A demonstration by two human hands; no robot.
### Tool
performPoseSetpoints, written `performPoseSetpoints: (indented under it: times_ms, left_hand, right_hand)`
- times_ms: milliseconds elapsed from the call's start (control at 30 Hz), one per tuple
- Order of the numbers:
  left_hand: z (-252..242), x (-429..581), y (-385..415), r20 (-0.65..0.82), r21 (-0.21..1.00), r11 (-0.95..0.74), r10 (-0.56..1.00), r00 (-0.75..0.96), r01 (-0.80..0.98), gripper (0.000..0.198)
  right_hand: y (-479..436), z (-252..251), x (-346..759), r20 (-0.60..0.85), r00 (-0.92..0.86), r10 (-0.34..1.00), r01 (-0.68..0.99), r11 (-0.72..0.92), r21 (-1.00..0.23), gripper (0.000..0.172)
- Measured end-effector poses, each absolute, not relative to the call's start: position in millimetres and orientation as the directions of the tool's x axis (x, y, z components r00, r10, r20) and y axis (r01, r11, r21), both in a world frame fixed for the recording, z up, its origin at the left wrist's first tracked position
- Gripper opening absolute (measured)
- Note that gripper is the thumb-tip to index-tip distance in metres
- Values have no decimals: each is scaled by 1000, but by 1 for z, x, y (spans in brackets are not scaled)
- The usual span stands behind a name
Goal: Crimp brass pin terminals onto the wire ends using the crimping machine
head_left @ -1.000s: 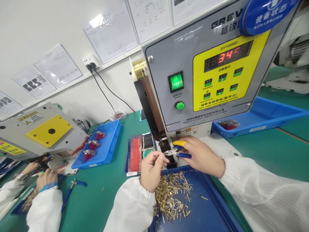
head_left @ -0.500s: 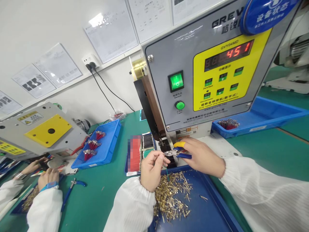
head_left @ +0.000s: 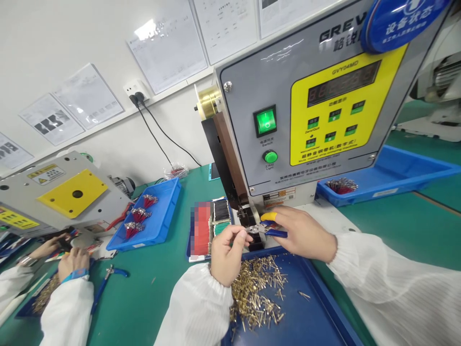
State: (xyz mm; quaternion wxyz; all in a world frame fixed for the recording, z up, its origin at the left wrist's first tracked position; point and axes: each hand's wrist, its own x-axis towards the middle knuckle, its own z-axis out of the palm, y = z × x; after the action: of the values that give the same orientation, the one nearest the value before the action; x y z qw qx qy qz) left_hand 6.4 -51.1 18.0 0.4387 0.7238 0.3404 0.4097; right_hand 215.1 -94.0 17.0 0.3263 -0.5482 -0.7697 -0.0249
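Close work, low and tight

The right hand (head_left: 302, 235) has its grip clamped around a pair of pliers (head_left: 260, 229) with yellow and blue handles, their tip held at the foot of a crimping machine (head_left: 324, 115). The left hand (head_left: 225, 254) comes in from the other side, its fingers pinched together on a small metal piece (head_left: 250, 229), too small to make out, right by the pliers' tip. Both hands sit directly above a blue tray (head_left: 309, 307) of loose brass terminals (head_left: 257, 293), seemingly placed there to keep them in easy reach. The machine's front rises straight ahead and blocks the way forward. Off to the left on the green tabletop (head_left: 151, 307), a co-worker's hands (head_left: 74, 263) work beside a second machine (head_left: 54, 202).
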Motion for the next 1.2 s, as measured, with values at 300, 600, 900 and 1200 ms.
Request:
performPoseSetpoints:
  times_ms: [300, 600, 900, 1200]
  left_hand:
    - [18, 6, -50, 313, 891, -420, 845, 434, 174, 26]
    - [15, 6, -50, 323, 881, -431, 851, 414, 198, 24]
    - [14, 7, -49, 316, 886, -419, 860, 400, 199, 25]
    - [19, 7, -52, 308, 888, -420, 846, 436, 188, 27]
  right_hand:
    - [-93, 14, 216, 530, -183, 828, 851, 403, -336, 29]
    - [-92, 15, 215, 522, -177, 834, 846, 400, -353, 29]
    - [-97, 19, 214, 437, -199, 877, 845, 379, -376, 6]
    - [-93, 15, 214, 513, -187, 838, 849, 400, -344, 24]
